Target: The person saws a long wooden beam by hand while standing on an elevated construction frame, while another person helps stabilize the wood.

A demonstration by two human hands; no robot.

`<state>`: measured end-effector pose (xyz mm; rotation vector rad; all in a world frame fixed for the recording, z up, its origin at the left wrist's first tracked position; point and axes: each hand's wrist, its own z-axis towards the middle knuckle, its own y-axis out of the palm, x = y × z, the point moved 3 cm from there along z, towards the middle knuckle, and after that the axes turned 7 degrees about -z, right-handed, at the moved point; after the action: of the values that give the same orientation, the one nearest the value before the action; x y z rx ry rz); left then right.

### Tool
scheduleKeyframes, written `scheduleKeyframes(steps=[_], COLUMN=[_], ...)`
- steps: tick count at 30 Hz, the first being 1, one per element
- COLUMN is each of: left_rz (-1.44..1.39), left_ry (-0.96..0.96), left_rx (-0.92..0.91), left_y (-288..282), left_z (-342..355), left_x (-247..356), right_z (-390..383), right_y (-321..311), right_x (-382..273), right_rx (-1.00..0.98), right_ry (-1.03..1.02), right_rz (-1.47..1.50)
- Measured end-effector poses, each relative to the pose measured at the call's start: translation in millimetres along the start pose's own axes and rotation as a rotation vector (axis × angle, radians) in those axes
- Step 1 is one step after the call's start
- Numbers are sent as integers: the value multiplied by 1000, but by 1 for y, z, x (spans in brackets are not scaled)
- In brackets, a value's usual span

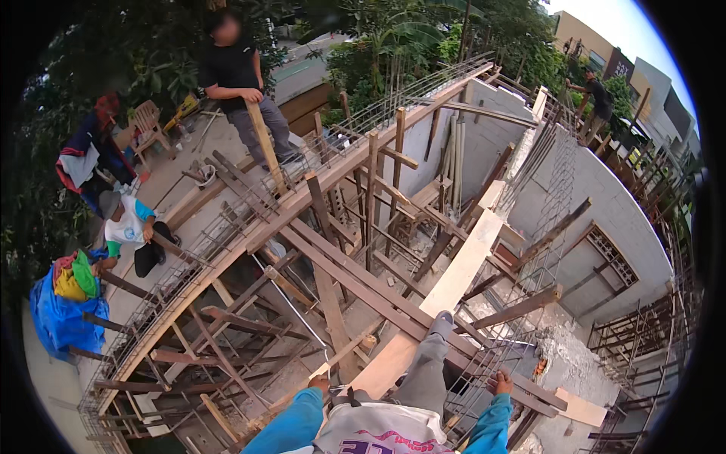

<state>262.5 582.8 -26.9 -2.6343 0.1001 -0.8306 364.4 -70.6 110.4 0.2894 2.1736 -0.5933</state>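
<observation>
I look down past my legs at a gray shoe (441,327) on crossed timbers, a pale plank (463,268) and brown boards (355,284). My left hand (319,384) is closed at the lower centre, beside a silver rod (302,318) and a short wood piece; what it grips is unclear. My right hand (499,382) has curled fingers at the edge of a rebar cage (488,362); whether it grips a bar is unclear.
Several people (238,76) are on the left ledge, beside a plastic chair (147,132) and blue tarp (57,325). Another person (594,102) stands at upper right. Wooden props (370,197), rebar and open drops between timbers surround me. A curved block wall (620,212) is at right.
</observation>
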Motion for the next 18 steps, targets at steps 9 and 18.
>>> scheduleKeyframes(steps=[9,18], left_rz=[-231,-183], left_ry=[92,34], left_rx=[80,246], left_y=[126,190], left_z=[18,9], left_x=[280,355], right_z=[300,366], right_y=[24,91], right_x=[-215,-313], right_rx=[-139,-320], right_ry=[-213,-26], right_rz=[-170,-445])
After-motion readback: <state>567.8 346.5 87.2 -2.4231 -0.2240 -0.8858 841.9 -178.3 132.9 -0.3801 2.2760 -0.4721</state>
